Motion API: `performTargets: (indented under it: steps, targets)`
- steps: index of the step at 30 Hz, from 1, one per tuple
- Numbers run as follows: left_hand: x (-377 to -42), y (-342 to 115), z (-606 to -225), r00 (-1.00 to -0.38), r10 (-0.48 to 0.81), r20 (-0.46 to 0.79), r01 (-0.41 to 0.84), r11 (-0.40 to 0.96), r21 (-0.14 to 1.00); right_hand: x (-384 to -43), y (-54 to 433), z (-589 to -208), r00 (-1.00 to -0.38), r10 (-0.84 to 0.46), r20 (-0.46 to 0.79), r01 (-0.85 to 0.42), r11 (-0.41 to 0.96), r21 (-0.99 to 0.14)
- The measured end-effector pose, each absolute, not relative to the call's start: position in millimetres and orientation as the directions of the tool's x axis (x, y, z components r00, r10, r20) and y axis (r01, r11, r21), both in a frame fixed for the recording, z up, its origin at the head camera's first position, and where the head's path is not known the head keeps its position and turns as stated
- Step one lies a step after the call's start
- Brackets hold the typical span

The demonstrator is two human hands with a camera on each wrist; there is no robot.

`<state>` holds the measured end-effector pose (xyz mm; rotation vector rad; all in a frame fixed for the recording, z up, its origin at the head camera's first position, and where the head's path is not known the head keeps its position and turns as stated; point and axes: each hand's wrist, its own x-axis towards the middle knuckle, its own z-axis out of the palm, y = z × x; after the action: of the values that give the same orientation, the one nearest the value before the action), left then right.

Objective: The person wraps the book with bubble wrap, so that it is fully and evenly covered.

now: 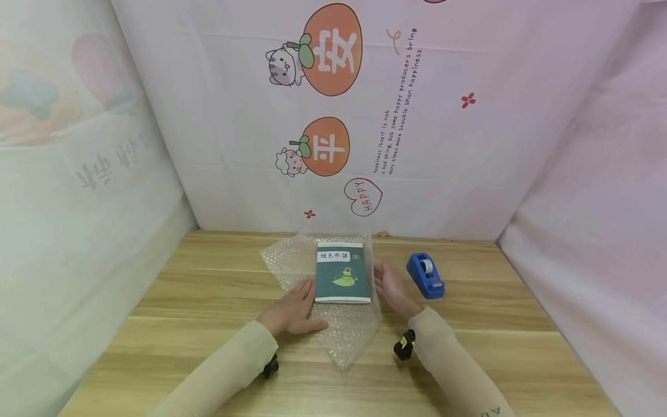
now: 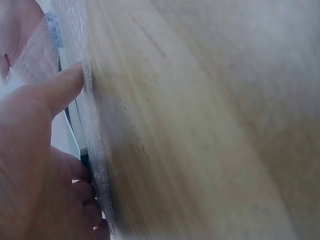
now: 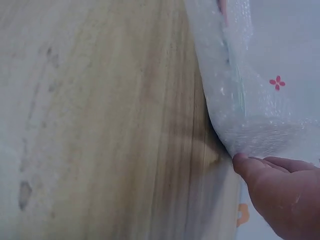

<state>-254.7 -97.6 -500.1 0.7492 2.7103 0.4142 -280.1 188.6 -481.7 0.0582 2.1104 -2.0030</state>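
Observation:
A dark green book point(image 1: 341, 284) with a white title label lies face up on a sheet of clear bubble wrap point(image 1: 344, 333). My left hand point(image 1: 294, 310) rests flat along the book's left edge, its thumb spread over the wrap in front. In the left wrist view, the left thumb point(image 2: 65, 87) lies against the wrap beside the book's edge. On the other side, my right hand point(image 1: 393, 286) pinches the wrap's right edge, which stands raised along the book. The right wrist view shows the right fingertips point(image 3: 242, 160) at a corner of the wrap point(image 3: 225, 107).
A blue tape dispenser point(image 1: 426, 275) with a roll of tape stands on the wooden table point(image 1: 208, 289), right of the right hand. Printed white cloth point(image 1: 443, 145) hangs behind the table and along both sides. The wrap's far end reaches the back cloth.

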Motion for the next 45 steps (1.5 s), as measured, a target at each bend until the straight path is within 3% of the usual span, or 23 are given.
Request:
performTargets:
  steps: [4,10,17,24,29,38,45]
  targets:
    - [-263,-100,-515,-0.819,0.54,-0.194,0.453,0.816,0.358,-277,181,-479,-0.979,-0.152,-0.133,0.089,0.27,-0.959]
    - [-258,-99,-508,-0.821,0.535,-0.2,0.45,0.821,0.351,-270,174,-477,-0.988,-0.134,-0.077,-0.013,0.568,-0.823]
    - [-249,-98,-491,-0.813,0.546,-0.202,0.47,0.821,0.324,-268,171,-483,-0.968,-0.246,-0.049,-0.137,0.683,-0.718]
    - [-247,-97,-487,-0.818,0.534,-0.216,0.463,0.832,0.305,-267,168,-485,-0.926,-0.356,-0.123,-0.26,0.841,-0.475]
    - [-247,-97,-487,-0.816,0.538,-0.213,0.471,0.832,0.294,-265,168,-485,-0.898,-0.403,-0.178,-0.336,0.888,-0.314]
    - [-249,-98,-490,-0.809,0.554,-0.196,0.488,0.819,0.302,-258,166,-490,-0.874,-0.46,-0.155,-0.442,0.887,-0.136]
    - [-248,-98,-490,-0.814,0.549,-0.191,0.494,0.826,0.272,-244,162,-490,-0.862,-0.481,-0.163,-0.468,0.877,-0.111]
